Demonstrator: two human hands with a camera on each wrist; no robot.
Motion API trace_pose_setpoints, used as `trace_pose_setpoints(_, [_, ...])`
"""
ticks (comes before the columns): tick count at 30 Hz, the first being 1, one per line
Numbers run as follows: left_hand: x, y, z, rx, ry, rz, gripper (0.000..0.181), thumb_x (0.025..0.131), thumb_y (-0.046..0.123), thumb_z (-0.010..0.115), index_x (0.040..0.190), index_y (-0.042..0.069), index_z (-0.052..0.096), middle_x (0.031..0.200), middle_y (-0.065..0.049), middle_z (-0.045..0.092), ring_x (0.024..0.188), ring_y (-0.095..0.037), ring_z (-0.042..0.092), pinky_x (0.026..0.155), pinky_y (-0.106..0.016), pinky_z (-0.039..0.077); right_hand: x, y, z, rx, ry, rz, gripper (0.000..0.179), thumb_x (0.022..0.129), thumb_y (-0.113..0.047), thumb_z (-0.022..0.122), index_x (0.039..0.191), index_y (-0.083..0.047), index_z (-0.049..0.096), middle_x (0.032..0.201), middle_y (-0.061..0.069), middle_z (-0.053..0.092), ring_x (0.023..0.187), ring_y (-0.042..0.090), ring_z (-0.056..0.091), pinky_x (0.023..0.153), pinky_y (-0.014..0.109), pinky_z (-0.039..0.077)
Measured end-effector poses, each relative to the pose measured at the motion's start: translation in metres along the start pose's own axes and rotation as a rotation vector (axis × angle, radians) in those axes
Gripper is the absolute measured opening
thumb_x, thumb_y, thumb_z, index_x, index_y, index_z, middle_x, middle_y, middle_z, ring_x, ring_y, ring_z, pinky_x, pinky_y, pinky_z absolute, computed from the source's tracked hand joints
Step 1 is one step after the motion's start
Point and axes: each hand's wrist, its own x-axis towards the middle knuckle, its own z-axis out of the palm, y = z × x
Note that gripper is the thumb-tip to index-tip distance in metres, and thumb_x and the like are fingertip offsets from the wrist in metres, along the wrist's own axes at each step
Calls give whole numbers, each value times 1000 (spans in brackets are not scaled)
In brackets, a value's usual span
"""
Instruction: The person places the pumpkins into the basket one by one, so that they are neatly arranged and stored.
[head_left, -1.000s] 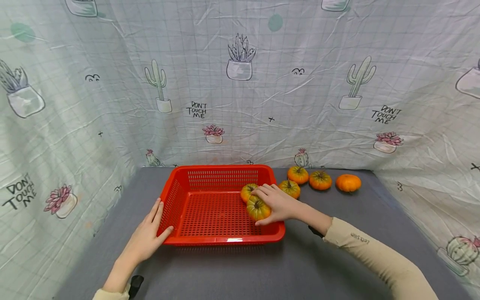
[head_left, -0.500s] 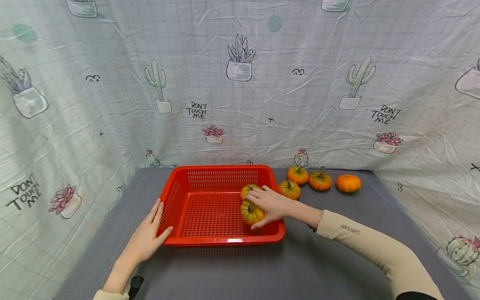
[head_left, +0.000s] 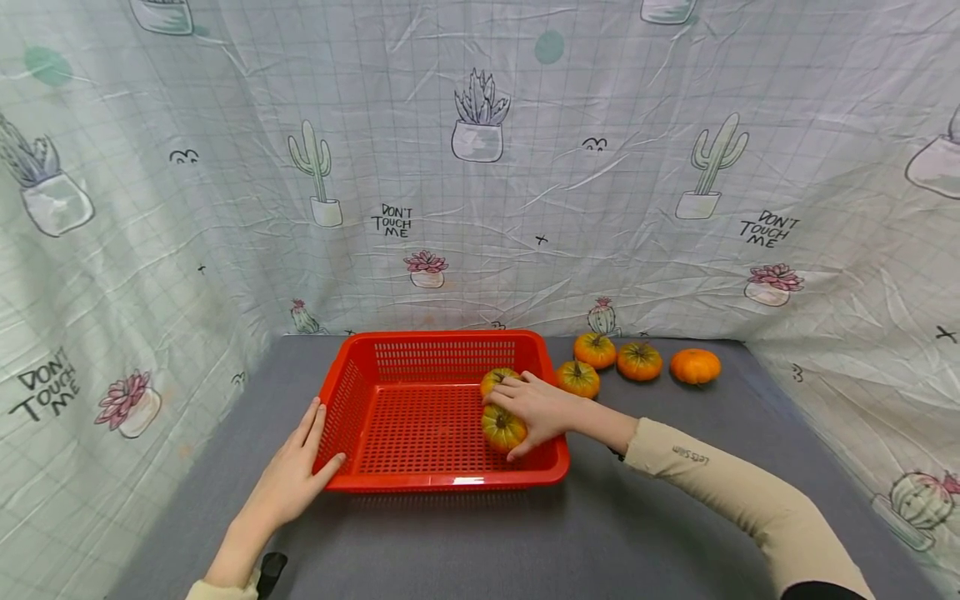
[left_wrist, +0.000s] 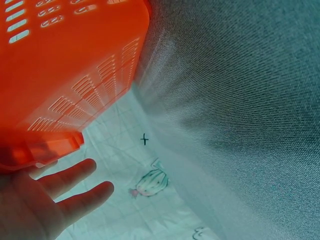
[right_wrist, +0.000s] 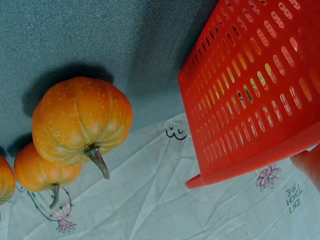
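A red plastic basket (head_left: 450, 481) with slotted walls stands on the grey cloth. My left hand (head_left: 288, 475) rests on its left rim, fingers extended and thumb spread along the near side. Inside, by the right wall, my right hand (head_left: 543, 410) grips a small green-and-orange pumpkin (head_left: 502, 429), thumb at its near side and fingers over the far side. Just behind sits a second small pumpkin (head_left: 497, 380), partly covered by the fingers. The right wrist view shows the basket's slotted outer wall (right_wrist: 240, 105), which hides most of that hand.
Outside the basket on the right, a small pumpkin (head_left: 577, 380) sits close to the wall. Behind and farther right are an orange-green pumpkin (head_left: 595, 351), another ribbed one (head_left: 640, 362) and a plain orange one (head_left: 695, 366). A printed curtain (head_left: 480, 250) hangs around the table.
My right hand has moved the pumpkin slightly left and down inside the basket, beside the other one. My left hand has stayed on the rim.
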Motion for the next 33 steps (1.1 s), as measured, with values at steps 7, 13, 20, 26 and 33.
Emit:
trace_pose_setpoints(7, [-2, 0, 0, -11, -14, -8, 75, 88, 34, 52, 141, -3, 15, 149, -17, 10, 125, -45, 31, 91, -58, 35, 1, -1, -2, -18, -61, 27, 81, 65, -59, 67, 127, -15, 40, 129, 3, 47, 122, 27, 40, 95, 51, 33])
trace_pose_setpoints(13, [-1, -1, 1, -4, -10, -3, 75, 88, 34, 52, 141, -3, 15, 149, -17, 10, 124, -45, 32, 91, -58, 34, 0, -1, -2, -26, -96, 48, 80, 64, -60, 68, 126, -17, 41, 131, 4, 46, 126, 34, 36, 97, 55, 30])
trace_pose_setpoints(20, [-1, 0, 0, -4, 4, 2, 74, 87, 33, 52, 141, -4, 16, 149, -18, 12, 123, -45, 33, 90, -57, 36, -1, 0, -6, -1, -120, 73, 78, 64, -57, 70, 125, -16, 44, 132, 5, 47, 128, 34, 34, 98, 57, 28])
trace_pose_setpoints(26, [0, 1, -1, -2, -5, -2, 75, 87, 34, 52, 141, -3, 16, 149, -19, 13, 124, -44, 33, 92, -57, 35, -3, 1, -7, -8, -94, 61, 74, 66, -56, 68, 124, -16, 47, 126, 5, 51, 122, 28, 39, 92, 48, 34])
trace_pose_setpoints(33, [1, 0, 0, 3, -2, 3, 74, 88, 33, 52, 141, -4, 16, 149, -19, 13, 124, -44, 33, 92, -57, 35, -6, 2, -10, -77, -97, 90, 71, 69, -52, 66, 126, -14, 47, 123, 6, 54, 115, 23, 42, 88, 42, 35])
